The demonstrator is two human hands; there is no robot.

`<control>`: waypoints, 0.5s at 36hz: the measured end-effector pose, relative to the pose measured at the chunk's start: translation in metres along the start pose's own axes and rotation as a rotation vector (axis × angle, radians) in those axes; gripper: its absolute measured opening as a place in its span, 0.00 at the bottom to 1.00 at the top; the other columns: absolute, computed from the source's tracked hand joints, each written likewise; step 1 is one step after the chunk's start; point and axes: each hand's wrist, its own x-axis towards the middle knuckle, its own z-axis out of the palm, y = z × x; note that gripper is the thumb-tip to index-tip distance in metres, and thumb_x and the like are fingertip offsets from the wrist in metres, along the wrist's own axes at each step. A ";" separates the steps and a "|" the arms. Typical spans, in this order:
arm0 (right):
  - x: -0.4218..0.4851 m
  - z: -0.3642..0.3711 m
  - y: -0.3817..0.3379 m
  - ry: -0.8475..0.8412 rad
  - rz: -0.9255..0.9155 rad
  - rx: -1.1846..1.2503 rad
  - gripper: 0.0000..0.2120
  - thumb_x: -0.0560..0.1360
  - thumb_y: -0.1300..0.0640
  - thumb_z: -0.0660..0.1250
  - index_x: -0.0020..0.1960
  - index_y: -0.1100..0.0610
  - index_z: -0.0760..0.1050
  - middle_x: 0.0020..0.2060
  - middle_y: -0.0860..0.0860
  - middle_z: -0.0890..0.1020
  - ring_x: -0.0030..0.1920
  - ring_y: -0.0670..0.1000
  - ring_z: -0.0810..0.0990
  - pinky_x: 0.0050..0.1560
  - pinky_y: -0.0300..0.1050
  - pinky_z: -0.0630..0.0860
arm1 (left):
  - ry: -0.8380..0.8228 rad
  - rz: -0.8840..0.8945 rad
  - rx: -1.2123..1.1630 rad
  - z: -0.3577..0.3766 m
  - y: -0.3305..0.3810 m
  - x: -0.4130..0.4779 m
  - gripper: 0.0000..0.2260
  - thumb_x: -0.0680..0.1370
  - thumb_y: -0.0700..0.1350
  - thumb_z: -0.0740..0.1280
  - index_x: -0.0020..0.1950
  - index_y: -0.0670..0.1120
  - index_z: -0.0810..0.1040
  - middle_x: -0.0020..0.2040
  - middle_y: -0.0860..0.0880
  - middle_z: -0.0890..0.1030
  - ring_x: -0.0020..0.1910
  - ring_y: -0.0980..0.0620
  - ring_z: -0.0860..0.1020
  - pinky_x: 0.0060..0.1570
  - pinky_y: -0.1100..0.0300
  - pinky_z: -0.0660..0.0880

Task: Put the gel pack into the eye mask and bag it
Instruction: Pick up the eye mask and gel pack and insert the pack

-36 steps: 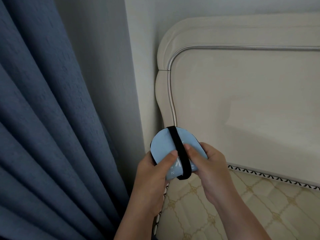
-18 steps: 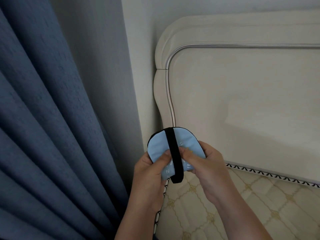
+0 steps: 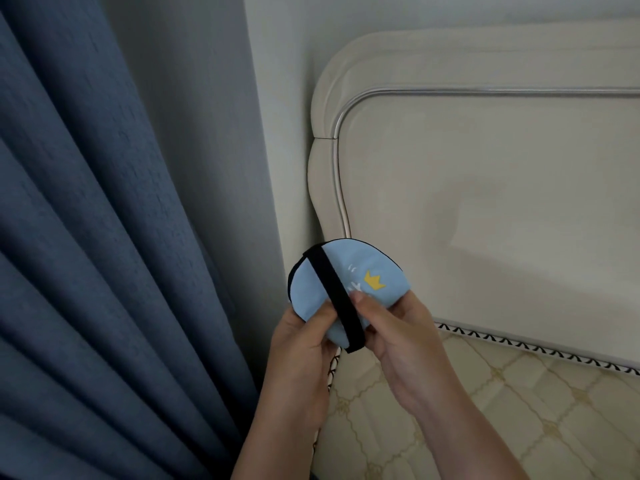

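Observation:
A light blue eye mask (image 3: pixel 377 268), folded in half, has a yellow crown print and a black elastic strap (image 3: pixel 334 299) running diagonally across its face. My left hand (image 3: pixel 301 344) holds its lower left edge, thumb on the fabric beside the strap. My right hand (image 3: pixel 398 327) pinches the lower right part, thumb tip touching the strap. I hold the mask in the air in front of the headboard's corner. No gel pack or bag is in view.
A cream padded headboard (image 3: pixel 485 185) with a silver trim fills the right side. Below it lies a mattress (image 3: pixel 485 410) with a gold lattice pattern. A blue curtain (image 3: pixel 86 237) hangs at the left, and a pale wall strip stands between them.
The mask has turned clockwise in my hands, so the crown print now shows. My right thumb has shifted along the strap.

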 end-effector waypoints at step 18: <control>0.006 -0.010 0.003 0.056 -0.023 -0.057 0.15 0.70 0.64 0.69 0.56 0.58 0.76 0.47 0.54 0.85 0.48 0.54 0.84 0.45 0.50 0.81 | 0.246 0.126 0.568 -0.006 -0.001 0.002 0.23 0.56 0.60 0.73 0.46 0.58 0.69 0.45 0.55 0.79 0.38 0.68 0.78 0.28 0.74 0.72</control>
